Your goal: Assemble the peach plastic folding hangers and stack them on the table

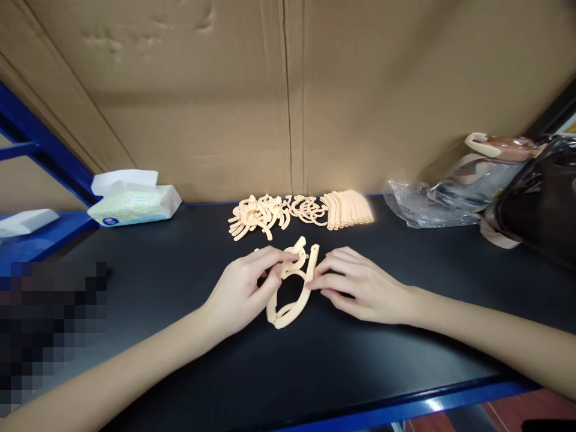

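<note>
While the left hand (pixel 243 295) pinches the upper loop of a peach plastic hanger (pixel 290 307) at the middle of the desk (pixel 369 372), the right hand (pixel 357 289) pinches its right arm; a pile of like parts (pixel 265 215) lies behind.

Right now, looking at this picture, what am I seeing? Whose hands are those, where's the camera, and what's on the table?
No machine: the camera sits on a person's head, looking down at their own bare hands. The left hand and right hand pinch one peach plastic piece in their fingers, over the black table. Behind lie a loose pile of similar pieces and a neat row. A tissue pack sits far left, a clear plastic bag far right, cardboard behind.
</note>
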Tool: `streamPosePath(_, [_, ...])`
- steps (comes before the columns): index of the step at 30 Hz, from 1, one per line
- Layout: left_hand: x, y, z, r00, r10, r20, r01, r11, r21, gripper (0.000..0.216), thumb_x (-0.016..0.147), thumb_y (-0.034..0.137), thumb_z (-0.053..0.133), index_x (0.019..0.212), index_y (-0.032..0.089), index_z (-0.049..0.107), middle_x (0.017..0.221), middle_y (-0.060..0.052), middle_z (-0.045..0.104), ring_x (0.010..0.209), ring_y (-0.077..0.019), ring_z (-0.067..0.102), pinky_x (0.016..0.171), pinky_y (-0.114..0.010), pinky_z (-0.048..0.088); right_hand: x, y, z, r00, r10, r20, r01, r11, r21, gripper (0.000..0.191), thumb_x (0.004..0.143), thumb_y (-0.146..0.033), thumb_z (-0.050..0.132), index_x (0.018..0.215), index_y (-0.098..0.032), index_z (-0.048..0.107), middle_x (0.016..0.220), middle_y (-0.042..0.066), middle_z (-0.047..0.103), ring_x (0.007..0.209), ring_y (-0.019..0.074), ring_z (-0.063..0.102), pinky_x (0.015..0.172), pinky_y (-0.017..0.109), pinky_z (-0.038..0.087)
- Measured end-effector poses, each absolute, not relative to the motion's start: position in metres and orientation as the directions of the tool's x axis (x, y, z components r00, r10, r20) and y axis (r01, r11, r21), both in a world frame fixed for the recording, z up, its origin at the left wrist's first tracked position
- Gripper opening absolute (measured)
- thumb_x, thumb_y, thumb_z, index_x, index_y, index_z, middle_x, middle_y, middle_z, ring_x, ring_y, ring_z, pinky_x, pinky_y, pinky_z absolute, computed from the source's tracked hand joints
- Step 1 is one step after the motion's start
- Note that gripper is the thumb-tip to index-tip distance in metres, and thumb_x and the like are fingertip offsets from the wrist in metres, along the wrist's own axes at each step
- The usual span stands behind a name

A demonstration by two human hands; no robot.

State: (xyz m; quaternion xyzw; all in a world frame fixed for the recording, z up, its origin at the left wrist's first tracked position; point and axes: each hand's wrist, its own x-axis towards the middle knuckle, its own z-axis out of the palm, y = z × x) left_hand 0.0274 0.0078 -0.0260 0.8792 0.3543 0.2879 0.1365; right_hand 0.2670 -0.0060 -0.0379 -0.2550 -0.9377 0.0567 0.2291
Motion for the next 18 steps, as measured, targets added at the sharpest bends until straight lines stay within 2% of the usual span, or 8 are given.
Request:
streamPosePath(2, [0.031,0.004,-0.025,0.550,0.742,0.384,0.547,-0.667,0.506,0.017,0.087,0.023,0.051,0.100,0.020,0.062,0.088,0.000,0.066,0.071,-0.0120,0.060,0.060,-0.021,0.048,0.264,-0.008,-0.039,-0.818,0.439,0.371,0.414,0.898,-0.150,0.030,0.091,-0.014,0.046,0.118,-0.020,0.057,0.112,0.008,0.058,0.105,0.0193,0.050,0.092,0.037,0.042])
streamPosePath(5, [0.035,-0.002,-0.025,0.554,0.752,0.357,0.567,-0.655,0.500,0.019,0.080,0.022,0.061,0.099,0.022,0.061,0.091,0.001,0.065,0.076,-0.0133,0.061,0.065,-0.023,0.049,0.262,-0.008,-0.041,-0.852,0.386,0.354,0.373,0.922,-0.106,0.031,0.091,-0.012,0.045,0.120,-0.017,0.054,0.116,0.009,0.057,0.110,0.0203,0.049,0.092,0.037,0.043])
streamPosePath(10, [0.034,-0.004,-0.026,0.604,0.721,0.339,0.556,-0.686,0.469,0.017,0.086,0.023,0.056,0.103,0.024,0.058,0.101,0.000,0.065,0.089,-0.0148,0.062,0.077,-0.025,0.049,0.263,-0.006,-0.041,-0.836,0.413,0.360,0.415,0.907,-0.077,0.031,0.093,-0.016,0.043,0.122,-0.017,0.053,0.107,0.009,0.061,0.103,0.0209,0.052,0.087,0.038,0.045])
streamPosePath(14, [0.032,-0.001,-0.029,0.625,0.718,0.306,0.553,-0.684,0.475,0.018,0.092,0.024,0.050,0.109,0.024,0.056,0.104,0.000,0.066,0.089,-0.0141,0.064,0.077,-0.023,0.051,0.263,-0.005,-0.038,-0.815,0.449,0.366,0.460,0.886,-0.064,0.029,0.093,-0.017,0.044,0.120,-0.017,0.054,0.104,0.008,0.060,0.095,0.0205,0.052,0.082,0.035,0.046])
streamPosePath(16, [0.032,0.002,-0.030,0.649,0.695,0.311,0.564,-0.713,0.416,0.021,0.094,0.026,0.047,0.114,0.024,0.053,0.108,-0.001,0.066,0.092,-0.0145,0.065,0.078,-0.024,0.052,0.264,-0.005,-0.037,-0.791,0.483,0.376,0.497,0.865,-0.067,0.024,0.093,-0.019,0.044,0.114,-0.017,0.056,0.103,0.008,0.059,0.091,0.0199,0.052,0.080,0.034,0.046])
streamPosePath(18, [0.032,0.003,-0.031,0.685,0.631,0.365,0.563,-0.776,0.286,0.026,0.096,0.028,0.043,0.121,0.023,0.050,0.112,-0.003,0.066,0.096,-0.0159,0.065,0.082,-0.027,0.052,0.265,-0.005,-0.037,-0.766,0.518,0.382,0.535,0.842,-0.070,0.021,0.094,-0.021,0.043,0.109,-0.018,0.058,0.101,0.008,0.058,0.088,0.0195,0.051,0.079,0.034,0.046])
